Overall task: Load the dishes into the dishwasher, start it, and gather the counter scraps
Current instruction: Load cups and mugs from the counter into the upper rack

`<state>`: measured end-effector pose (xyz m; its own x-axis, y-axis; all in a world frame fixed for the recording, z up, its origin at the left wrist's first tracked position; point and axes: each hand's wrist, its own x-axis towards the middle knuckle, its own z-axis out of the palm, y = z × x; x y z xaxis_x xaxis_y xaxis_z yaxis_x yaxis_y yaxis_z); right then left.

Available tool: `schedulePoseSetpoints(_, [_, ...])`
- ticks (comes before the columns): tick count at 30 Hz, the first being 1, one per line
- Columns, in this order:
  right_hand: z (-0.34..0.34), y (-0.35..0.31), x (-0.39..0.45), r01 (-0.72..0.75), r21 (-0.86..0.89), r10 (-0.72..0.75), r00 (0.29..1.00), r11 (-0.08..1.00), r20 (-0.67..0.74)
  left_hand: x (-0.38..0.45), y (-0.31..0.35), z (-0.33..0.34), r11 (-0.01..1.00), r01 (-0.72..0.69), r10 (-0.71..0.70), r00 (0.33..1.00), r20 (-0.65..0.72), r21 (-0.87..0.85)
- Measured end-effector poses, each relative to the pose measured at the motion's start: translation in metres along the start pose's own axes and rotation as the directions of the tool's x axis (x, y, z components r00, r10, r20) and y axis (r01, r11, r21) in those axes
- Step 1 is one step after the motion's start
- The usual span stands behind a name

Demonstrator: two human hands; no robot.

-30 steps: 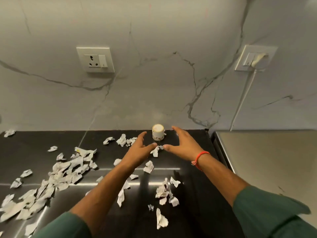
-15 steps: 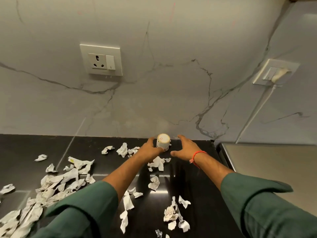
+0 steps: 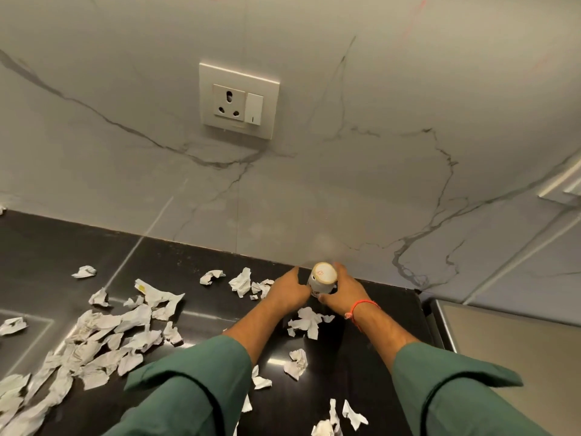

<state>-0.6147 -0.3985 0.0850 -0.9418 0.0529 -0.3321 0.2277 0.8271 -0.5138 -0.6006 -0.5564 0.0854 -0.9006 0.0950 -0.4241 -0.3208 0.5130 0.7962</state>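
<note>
A small white cup (image 3: 323,274) stands upside down on the black counter (image 3: 195,259), close to the marble wall. My right hand (image 3: 347,294) grips it, fingers behind and thumb in front. My left hand (image 3: 287,294) touches the cup's left side with its fingertips, thumb raised. Torn white paper scraps lie all over the counter: a big heap (image 3: 103,335) at the left, a few pieces (image 3: 242,281) just left of my left hand, and more (image 3: 306,320) between my forearms.
A wall socket with a switch (image 3: 239,100) sits above the counter. A steel appliance top (image 3: 518,357) adjoins the counter's right end. More scraps (image 3: 349,416) lie near the front edge.
Both hands reached forward and closed in on the cup from either side; the right hand now holds it. The view moved closer to the wall and tilted.
</note>
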Motion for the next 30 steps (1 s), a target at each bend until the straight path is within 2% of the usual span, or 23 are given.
schedulePoseSetpoints(6, [0.018, 0.001, 0.006, 0.049, 0.153, -0.042, 0.998, 0.987, -0.053, 0.008, -0.007, 0.013, 0.997, -0.072, 0.073, 0.995, 0.073, -0.016])
schedulePoseSetpoints(10, [0.013, 0.005, 0.010, -0.007, 0.266, 0.032, 0.995, 0.964, -0.090, 0.005, -0.012, 0.020, 0.992, -0.091, 0.100, 0.988, 0.115, -0.087])
schedulePoseSetpoints(20, [-0.007, 0.022, -0.046, 0.051, 0.452, 0.064, 0.970, 0.891, -0.237, -0.050, 0.018, 0.032, 0.944, -0.324, 0.328, 0.943, 0.057, -0.065])
schedulePoseSetpoints(24, [-0.017, 0.044, -0.088, 0.065, 0.535, 0.102, 0.955, 0.842, -0.277, -0.063, 0.021, 0.054, 0.913, -0.394, 0.389, 0.919, 0.067, 0.104])
schedulePoseSetpoints(30, [-0.035, 0.089, -0.141, 0.072, 0.631, 0.218, 0.903, 0.773, -0.370, -0.090, 0.039, 0.107, 0.775, -0.585, 0.575, 0.810, 0.115, 0.239])
